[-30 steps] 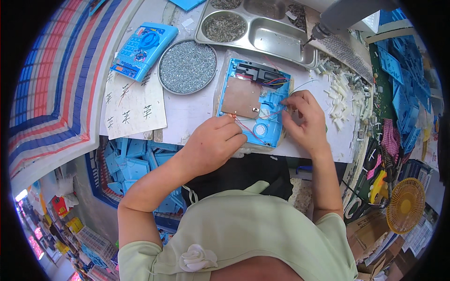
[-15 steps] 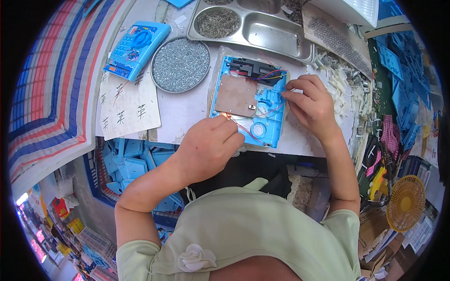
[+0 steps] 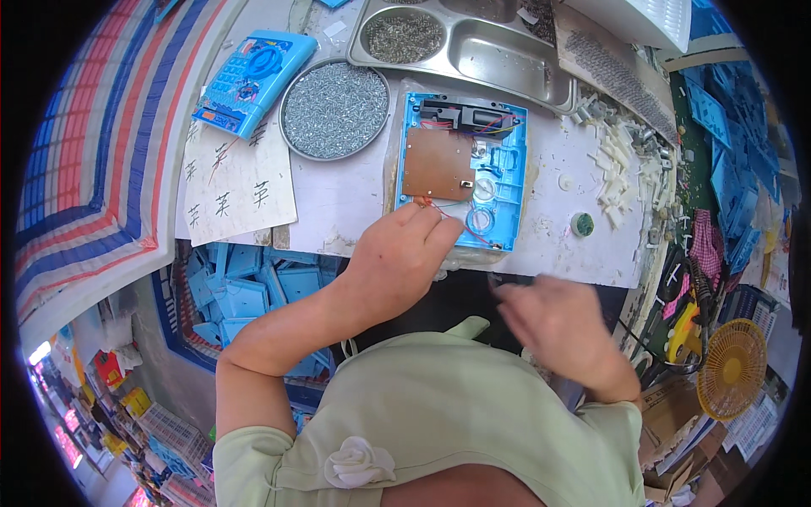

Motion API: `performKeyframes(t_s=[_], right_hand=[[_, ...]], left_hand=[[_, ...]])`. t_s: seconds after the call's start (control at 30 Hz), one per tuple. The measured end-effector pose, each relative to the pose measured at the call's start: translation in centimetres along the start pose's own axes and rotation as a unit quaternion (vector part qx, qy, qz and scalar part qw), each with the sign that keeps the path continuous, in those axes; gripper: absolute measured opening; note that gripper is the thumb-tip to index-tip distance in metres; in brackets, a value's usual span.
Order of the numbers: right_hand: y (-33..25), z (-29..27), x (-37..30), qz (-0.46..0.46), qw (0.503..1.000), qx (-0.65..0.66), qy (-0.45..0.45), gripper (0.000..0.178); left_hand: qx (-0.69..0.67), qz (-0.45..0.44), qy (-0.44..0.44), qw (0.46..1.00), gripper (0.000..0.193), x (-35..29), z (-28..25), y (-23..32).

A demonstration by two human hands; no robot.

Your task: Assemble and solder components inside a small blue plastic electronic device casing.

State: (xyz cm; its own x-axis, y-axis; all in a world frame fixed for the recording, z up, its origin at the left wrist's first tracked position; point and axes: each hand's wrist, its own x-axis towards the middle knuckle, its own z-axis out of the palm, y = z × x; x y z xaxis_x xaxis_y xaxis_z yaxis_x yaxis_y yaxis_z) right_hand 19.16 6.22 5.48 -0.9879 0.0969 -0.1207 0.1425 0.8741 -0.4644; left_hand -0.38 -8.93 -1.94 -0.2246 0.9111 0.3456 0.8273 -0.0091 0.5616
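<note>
A blue plastic housing lies open on the bench, with a brown circuit board and a black battery compartment inside. Thin red wires run from the board's lower edge across the housing. At that lower edge, my left hand is closed in a pinch; its fingers hide whatever is between them. My right hand is in front of the bench edge, away from the housing and smeared by motion, so its grip does not show clearly.
Left of the housing are a round dish of small metal screws, a blue toy case and a paper sheet with handwriting. Behind stands a steel compartment tray. White plastic parts and a small green-topped round thing lie to the right.
My right hand has left the housing's right side and moved down toward me, past the bench edge. My left hand stays at the board's lower edge. The wires over the right side now lie lower.
</note>
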Motion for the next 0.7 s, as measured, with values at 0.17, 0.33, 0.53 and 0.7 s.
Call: performKeyframes(t_s=[0.17, 0.33, 0.53, 0.7], right_hand=[[0.2, 3.7, 2.5, -0.076, 0.976, 0.19, 0.07, 0.021], [6.4, 3.5, 4.8, 0.092, 0.871, 0.478, -0.065, 0.015], [6.3, 0.5, 4.8, 0.082, 0.898, 0.431, 0.037, 0.023], [5.6, 0.5, 8.2, -0.08, 0.972, -0.068, 0.21, 0.037]], left_hand=[[0.0, 0.026, -0.097, 0.995, 0.031, 1.0, -1.2, 0.6], [0.009, 0.033, -0.101, 0.994, 0.032, 0.7, -1.4, -0.9], [0.018, 0.059, -0.097, 0.993, 0.032, 0.3, -1.4, -0.4], [0.005, 0.081, -0.109, 0.991, 0.036, 0.3, -1.6, 0.0]])
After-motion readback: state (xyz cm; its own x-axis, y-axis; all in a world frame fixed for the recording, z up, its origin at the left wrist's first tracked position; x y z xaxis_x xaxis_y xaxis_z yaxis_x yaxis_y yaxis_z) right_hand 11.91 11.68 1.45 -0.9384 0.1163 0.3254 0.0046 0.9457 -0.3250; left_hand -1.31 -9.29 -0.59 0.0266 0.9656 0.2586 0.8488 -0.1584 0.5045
